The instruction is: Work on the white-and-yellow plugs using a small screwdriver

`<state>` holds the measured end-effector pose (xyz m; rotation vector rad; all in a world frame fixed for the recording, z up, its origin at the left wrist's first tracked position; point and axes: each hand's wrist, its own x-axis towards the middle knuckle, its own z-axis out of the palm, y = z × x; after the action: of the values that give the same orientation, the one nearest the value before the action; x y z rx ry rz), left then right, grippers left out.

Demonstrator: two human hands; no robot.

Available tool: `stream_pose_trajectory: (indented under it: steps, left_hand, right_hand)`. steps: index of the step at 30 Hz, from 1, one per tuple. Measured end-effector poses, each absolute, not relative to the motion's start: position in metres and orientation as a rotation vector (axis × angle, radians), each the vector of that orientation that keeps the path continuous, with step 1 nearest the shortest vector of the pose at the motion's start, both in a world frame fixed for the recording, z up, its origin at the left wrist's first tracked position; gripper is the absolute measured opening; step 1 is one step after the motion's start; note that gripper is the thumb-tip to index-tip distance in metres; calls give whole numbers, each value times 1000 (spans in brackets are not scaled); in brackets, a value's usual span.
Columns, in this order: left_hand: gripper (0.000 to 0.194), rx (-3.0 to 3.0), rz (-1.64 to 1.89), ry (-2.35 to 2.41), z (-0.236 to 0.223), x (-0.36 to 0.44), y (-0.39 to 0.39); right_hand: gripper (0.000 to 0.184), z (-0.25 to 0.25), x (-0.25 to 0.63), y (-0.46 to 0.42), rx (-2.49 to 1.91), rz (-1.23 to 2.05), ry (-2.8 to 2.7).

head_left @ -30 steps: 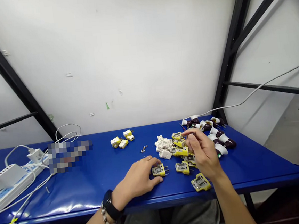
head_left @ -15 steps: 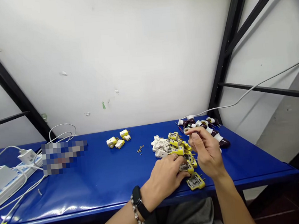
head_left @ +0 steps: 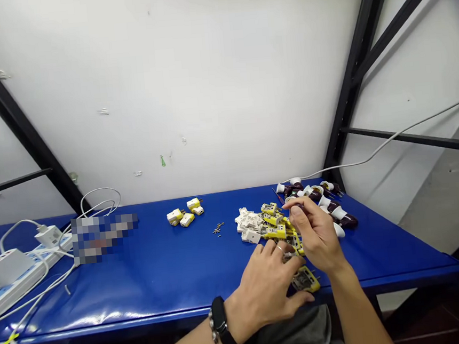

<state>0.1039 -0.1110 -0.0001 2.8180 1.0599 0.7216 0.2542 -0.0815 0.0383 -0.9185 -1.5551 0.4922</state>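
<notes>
My left hand (head_left: 268,282) is shifting rightward, spanning the yellow plug (head_left: 312,280) by the front edge of the table (head_left: 154,275).
Whether it's gripping, I can't tell; my right hand (head_left: 318,234) is staying curled, contents hidden. Bare blue table is stretching leftward.

"What lies at the left hand (head_left: 269,286)?"
"A yellow plug half (head_left: 310,284), flat and open side up, metal showing inside, a pin jutting rightward. Thumb and fingers arch around it; whether they touch it is unclear."
"And the others?"
"More yellow plug halves (head_left: 275,232) lie heaped beyond the left hand and just left of the right hand (head_left: 318,234), some overlapping, one partly hidden beneath the left fingers."
</notes>
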Motion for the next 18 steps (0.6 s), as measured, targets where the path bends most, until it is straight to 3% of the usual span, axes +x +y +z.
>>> stream_pose_trajectory:
  steps: [5,13,18]
  left_hand:
    - [30,2933,654,1115,-2,109,-110]
    - [37,2965,660,1065,-6,107,-114]
    - [28,2690,1042,1051,15,91,-117]
  right_hand:
    - [24,37,254,-79,-902,479,-1527]
    - [25,38,253,-79,-911,466,-1530]
    - [26,37,256,-76,-899,448,-1459]
